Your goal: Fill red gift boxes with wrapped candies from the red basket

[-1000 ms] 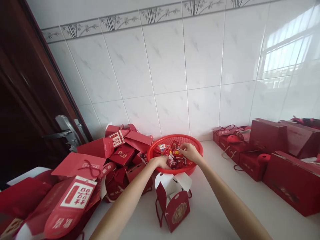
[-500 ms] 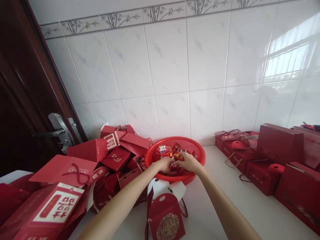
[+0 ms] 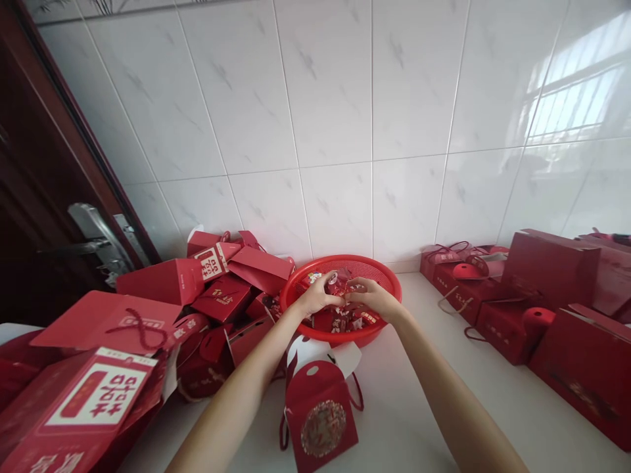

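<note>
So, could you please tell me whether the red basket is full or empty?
Neither, it is partly filled: small wrapped pieces lie in the red basket, while bare mesh shows along its back wall.

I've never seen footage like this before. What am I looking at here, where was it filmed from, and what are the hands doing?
There is no robot here: you see a person's two bare hands, filmed by one camera worn on the head, looking forward and down. The forearms come in from the bottom edge. The left hand and right hand meet over a red plastic basket of small wrapped packets. The fingers are at the packets, but what each hand grips is too small to tell. Just in front stands an open red box with cord handles. A heap of red boxes lies to the left, and more red boxes stand to the right, all on a pale surface against a tiled wall.
</note>
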`<state>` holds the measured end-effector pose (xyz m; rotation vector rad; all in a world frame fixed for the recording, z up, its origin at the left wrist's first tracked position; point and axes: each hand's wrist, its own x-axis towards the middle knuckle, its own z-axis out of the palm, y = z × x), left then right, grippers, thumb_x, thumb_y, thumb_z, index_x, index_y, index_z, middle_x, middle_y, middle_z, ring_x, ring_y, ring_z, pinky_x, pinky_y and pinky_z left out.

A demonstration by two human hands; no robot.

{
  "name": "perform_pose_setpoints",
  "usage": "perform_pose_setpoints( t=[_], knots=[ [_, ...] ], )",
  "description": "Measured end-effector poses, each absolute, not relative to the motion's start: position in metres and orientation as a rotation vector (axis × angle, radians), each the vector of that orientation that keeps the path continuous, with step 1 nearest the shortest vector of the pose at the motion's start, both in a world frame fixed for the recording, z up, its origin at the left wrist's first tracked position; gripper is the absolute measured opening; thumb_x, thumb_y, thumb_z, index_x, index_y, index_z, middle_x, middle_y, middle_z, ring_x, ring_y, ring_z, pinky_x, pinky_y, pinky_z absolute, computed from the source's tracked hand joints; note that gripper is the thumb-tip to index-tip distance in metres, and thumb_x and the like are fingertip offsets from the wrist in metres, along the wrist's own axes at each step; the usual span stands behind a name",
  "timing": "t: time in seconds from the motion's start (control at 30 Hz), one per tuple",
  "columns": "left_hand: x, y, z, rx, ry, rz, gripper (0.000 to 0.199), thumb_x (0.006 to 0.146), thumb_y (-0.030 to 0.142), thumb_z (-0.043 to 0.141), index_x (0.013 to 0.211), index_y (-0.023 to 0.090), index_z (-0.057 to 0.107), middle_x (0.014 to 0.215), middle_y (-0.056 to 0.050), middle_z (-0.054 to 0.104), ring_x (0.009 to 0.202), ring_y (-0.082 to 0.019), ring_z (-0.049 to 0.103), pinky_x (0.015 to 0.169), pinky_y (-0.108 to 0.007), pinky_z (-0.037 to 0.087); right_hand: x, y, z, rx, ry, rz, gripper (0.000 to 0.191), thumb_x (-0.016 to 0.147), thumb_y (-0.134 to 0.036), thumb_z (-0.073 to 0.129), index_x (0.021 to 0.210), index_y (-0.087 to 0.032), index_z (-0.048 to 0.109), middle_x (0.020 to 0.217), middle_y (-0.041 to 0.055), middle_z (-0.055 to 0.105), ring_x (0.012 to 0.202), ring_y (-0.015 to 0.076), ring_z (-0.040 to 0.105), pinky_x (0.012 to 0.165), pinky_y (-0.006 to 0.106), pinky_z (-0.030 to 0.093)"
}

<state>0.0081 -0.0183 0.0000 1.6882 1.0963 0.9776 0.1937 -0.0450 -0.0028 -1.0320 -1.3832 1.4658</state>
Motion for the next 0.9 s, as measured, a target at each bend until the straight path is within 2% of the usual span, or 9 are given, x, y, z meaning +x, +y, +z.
perform_pose_setpoints(
  t=[0.1, 0.17, 0.3, 0.4, 0.47, 0.57, 0.67, 0.77, 0.9],
  knots=[
    [0.009, -0.019, 0.001, 1.656, 1.131, 1.01, 0.098, 0.047, 0.023, 0.093, 0.137, 0.019, 0.056, 0.148, -0.012, 0.052, 0.139, -0.034, 0.043, 0.114, -0.042, 0.038, 0.194, -0.043, -0.003, -0.991, -1.316, 1.434, 0.026, 0.065, -0.012, 0.077, 0.088, -0.016, 0.065, 0.07, 0.0019, 0.071, 0.061, 0.018, 0.069, 0.063, 0.03, 0.058],
    [0.01, -0.02, 0.002, 1.65, 1.121, 1.027, 0.089, 0.049, 0.026, 0.093, 0.131, 0.02, 0.06, 0.144, -0.011, 0.056, 0.136, -0.033, 0.047, 0.112, -0.04, 0.041, 0.194, -0.042, -0.004, -0.992, -1.282, 1.381, 0.019, 0.062, -0.011, 0.078, 0.076, -0.015, 0.066, 0.064, 0.0004, 0.068, 0.057, 0.0157, 0.067, 0.06, 0.028, 0.057],
    [0.009, -0.022, 0.006, 1.55, 0.981, 0.905, 0.057, 0.071, 0.045, 0.08, 0.121, 0.022, 0.067, 0.12, -0.006, 0.068, 0.103, -0.026, 0.066, 0.084, -0.036, 0.058, 0.193, -0.043, -0.002, -0.998, -1.24, 1.289, 0.013, 0.06, -0.013, 0.078, 0.065, -0.015, 0.066, 0.061, -0.001, 0.065, 0.056, 0.0118, 0.062, 0.056, 0.023, 0.053],
    [0.009, -0.02, 0.007, 1.42, 0.897, 0.915, 0.05, 0.084, 0.049, 0.063, 0.124, 0.02, 0.067, 0.117, -0.008, 0.069, 0.09, -0.022, 0.067, 0.071, -0.034, 0.06, 0.192, -0.045, 0.001, -1.043, -1.171, 1.248, 0.012, 0.063, -0.013, 0.074, 0.061, -0.016, 0.062, 0.061, -0.0021, 0.063, 0.054, 0.0099, 0.059, 0.054, 0.021, 0.051],
    [0.008, -0.017, 0.006, 1.395, 0.904, 0.995, 0.045, 0.087, 0.045, 0.056, 0.12, 0.018, 0.07, 0.12, -0.01, 0.07, 0.094, -0.023, 0.067, 0.075, -0.035, 0.06, 0.19, -0.046, 0.003, -1.073, -1.12, 1.237, 0.012, 0.067, -0.013, 0.07, 0.064, -0.017, 0.059, 0.061, -0.0025, 0.063, 0.053, 0.0105, 0.06, 0.051, 0.021, 0.049],
    [0.007, -0.012, 0.003, 1.495, 1.002, 1.1, 0.035, 0.081, 0.03, 0.06, 0.11, 0.02, 0.075, 0.124, -0.008, 0.07, 0.109, -0.024, 0.064, 0.087, -0.033, 0.056, 0.189, -0.047, 0.005, -1.117, -1.053, 1.225, 0.015, 0.074, -0.015, 0.065, 0.071, -0.02, 0.052, 0.058, -0.0043, 0.06, 0.047, 0.0121, 0.06, 0.043, 0.02, 0.042],
    [0.006, -0.01, 0.002, 1.589, 1.07, 1.12, 0.039, 0.074, 0.021, 0.062, 0.112, 0.022, 0.074, 0.128, -0.005, 0.069, 0.115, -0.024, 0.062, 0.09, -0.032, 0.055, 0.188, -0.046, 0.006, -1.124, -0.996, 1.212, 0.016, 0.078, -0.016, 0.063, 0.075, -0.022, 0.048, 0.06, -0.0055, 0.06, 0.044, 0.0128, 0.061, 0.041, 0.02, 0.041],
    [0.005, -0.01, 0.0, 1.639, 1.052, 1.158, 0.046, 0.074, 0.017, 0.063, 0.118, 0.024, 0.072, 0.135, -0.004, 0.065, 0.12, -0.024, 0.06, 0.092, -0.03, 0.053, 0.187, -0.046, 0.007, -1.092, -0.967, 1.208, 0.017, 0.078, -0.015, 0.064, 0.074, -0.022, 0.049, 0.064, -0.0044, 0.062, 0.05, 0.0141, 0.066, 0.046, 0.022, 0.047],
    [0.003, -0.007, -0.006, 1.623, 1.032, 1.192, 0.072, 0.071, 0.016, 0.074, 0.14, 0.026, 0.056, 0.142, -0.007, 0.059, 0.126, -0.026, 0.057, 0.092, -0.03, 0.053, 0.187, -0.047, 0.007, -1.028, -0.979, 1.227, 0.019, 0.078, -0.024, 0.069, 0.07, -0.021, 0.051, 0.076, 0.0012, 0.07, 0.063, 0.0168, 0.07, 0.061, 0.027, 0.056]
  ],
)
